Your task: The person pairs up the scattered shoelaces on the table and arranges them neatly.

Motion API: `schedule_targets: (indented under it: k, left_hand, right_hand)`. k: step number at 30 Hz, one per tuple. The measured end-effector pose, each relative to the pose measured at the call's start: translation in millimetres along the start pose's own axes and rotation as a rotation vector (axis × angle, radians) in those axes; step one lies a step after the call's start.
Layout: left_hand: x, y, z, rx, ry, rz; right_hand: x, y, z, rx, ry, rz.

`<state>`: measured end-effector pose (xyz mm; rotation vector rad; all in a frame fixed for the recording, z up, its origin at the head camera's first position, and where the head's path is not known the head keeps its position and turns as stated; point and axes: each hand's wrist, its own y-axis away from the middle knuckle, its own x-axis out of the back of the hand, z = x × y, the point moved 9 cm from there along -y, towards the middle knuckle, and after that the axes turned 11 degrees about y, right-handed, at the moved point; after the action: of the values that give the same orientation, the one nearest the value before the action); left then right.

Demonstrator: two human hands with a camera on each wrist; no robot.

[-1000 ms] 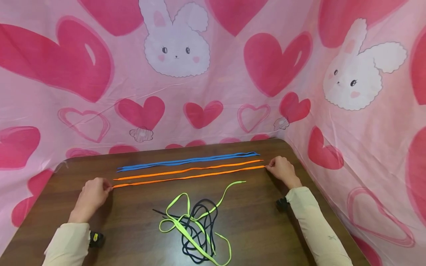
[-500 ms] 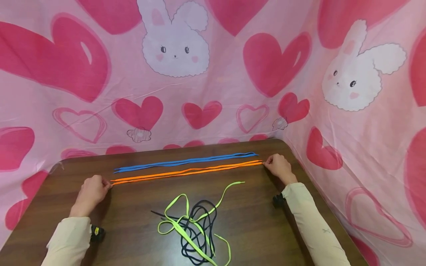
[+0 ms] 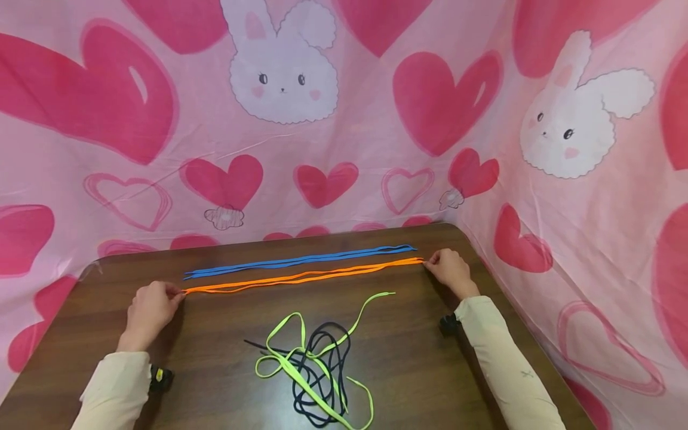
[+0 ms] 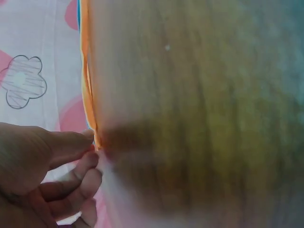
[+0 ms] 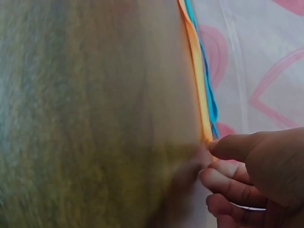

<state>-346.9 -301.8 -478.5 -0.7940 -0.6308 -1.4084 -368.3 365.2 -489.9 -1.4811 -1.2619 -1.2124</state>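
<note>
Two orange laces point(image 3: 301, 279) lie close together across the table, touching at the ends and slightly apart in the middle. The left hand point(image 3: 153, 312) pinches their left end between thumb and fingers; in the left wrist view the thumb and fingertips of the left hand point(image 4: 57, 166) meet on the orange lace point(image 4: 87, 90). At the right end, the right hand point(image 3: 451, 272) pinches the orange tips, and the right wrist view has the right hand point(image 5: 251, 171) at the end of the orange lace point(image 5: 195, 61). Just behind runs a pair of blue laces point(image 3: 301, 260), untouched.
A loose tangle of a yellow-green lace point(image 3: 297, 376) and a black lace point(image 3: 349, 340) lies nearer the front of the brown table point(image 3: 215, 358). Behind and to the right hangs a pink cloth point(image 3: 371, 137) with hearts and rabbits, close to the table's edges.
The front orange lace has moved back against the other one. Both hands have shifted slightly toward the back with it, and the left ends of the orange laces have come together.
</note>
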Motion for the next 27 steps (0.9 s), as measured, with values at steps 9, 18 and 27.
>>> schedule_targets:
  k: [9, 18, 27]
  left_hand:
    - [-4.3, 10.0, 31.5, -0.014, -0.021, -0.072]
    - [-57.5, 34.1, 154.9, -0.304, 0.118, -0.423]
    - [-70.4, 60.3, 246.2, -0.44, 0.237, -0.498]
  right_hand:
    - [25, 20.2, -31, 0.044, -0.021, 0.014]
    - [2, 73.7, -158, 0.577, -0.188, -0.352]
    - [-39, 105.4, -225, 0.638, -0.054, -0.499]
